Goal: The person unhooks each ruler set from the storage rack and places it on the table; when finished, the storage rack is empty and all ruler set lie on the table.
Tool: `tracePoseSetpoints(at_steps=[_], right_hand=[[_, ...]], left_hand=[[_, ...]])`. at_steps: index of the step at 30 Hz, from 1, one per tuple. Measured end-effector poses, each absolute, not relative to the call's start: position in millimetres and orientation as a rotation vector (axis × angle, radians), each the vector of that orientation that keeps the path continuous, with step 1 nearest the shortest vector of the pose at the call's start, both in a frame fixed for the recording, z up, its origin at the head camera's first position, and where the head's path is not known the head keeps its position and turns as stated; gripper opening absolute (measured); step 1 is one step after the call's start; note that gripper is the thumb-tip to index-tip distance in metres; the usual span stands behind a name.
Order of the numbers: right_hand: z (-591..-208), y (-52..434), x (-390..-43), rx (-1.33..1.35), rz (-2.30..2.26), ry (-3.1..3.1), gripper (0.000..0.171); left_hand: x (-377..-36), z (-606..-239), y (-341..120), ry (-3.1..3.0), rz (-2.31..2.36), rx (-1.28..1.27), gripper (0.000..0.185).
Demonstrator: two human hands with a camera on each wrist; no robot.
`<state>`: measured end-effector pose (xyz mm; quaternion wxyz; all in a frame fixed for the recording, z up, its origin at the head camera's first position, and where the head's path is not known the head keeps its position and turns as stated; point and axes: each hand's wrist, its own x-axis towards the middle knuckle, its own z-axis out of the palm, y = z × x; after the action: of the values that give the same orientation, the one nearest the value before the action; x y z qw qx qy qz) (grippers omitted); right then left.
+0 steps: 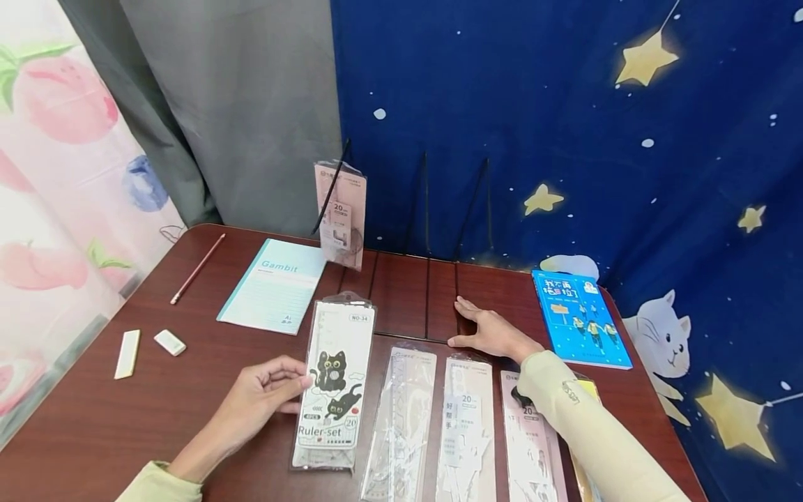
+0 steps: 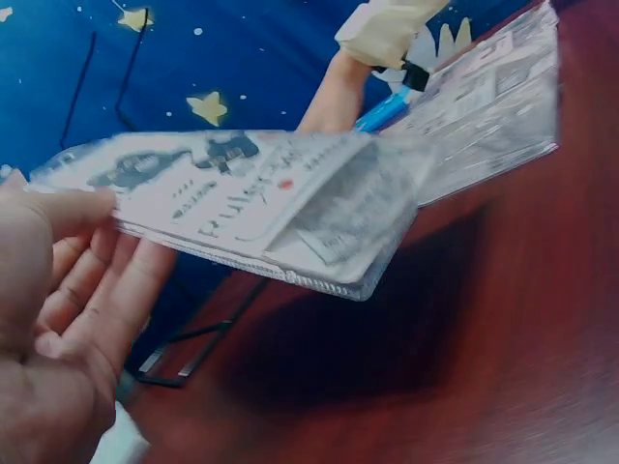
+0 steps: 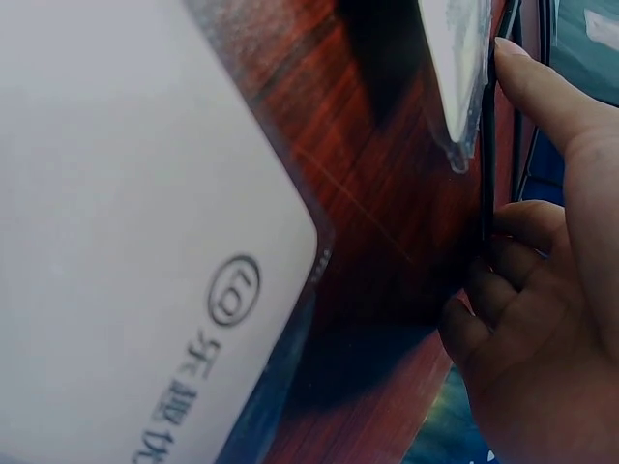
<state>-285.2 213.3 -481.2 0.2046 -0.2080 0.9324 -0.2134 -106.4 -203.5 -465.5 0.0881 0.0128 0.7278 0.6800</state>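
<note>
In the head view my left hand pinches the long edge of a clear-packed ruler set with black cats on its card. The left wrist view shows this pack raised and tilted above the table, its shadow below. My right hand rests at the front right corner of a black wire display rack, thumb and fingers spread and touching its rods. The right wrist view has the thumb against a black rod. A pink ruler pack hangs on the rack's left prong.
Several ruler packs lie in a row at the front, some under my right sleeve. A Gambit notebook, a pencil and two erasers are on the left. A blue book lies to the right; curtains hang behind.
</note>
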Motion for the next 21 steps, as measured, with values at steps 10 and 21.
tracePoseSetpoints(at_steps=[10,21], right_hand=[[-482,213,-285,-0.566,-0.602,2.602,0.098],[-482,213,-284,-0.575,-0.592,2.606,0.097]], left_hand=[[-98,-490,-199,2.101,1.897,-0.212,0.034],[-97,-487,-187,2.456,1.602,-0.188,0.015]])
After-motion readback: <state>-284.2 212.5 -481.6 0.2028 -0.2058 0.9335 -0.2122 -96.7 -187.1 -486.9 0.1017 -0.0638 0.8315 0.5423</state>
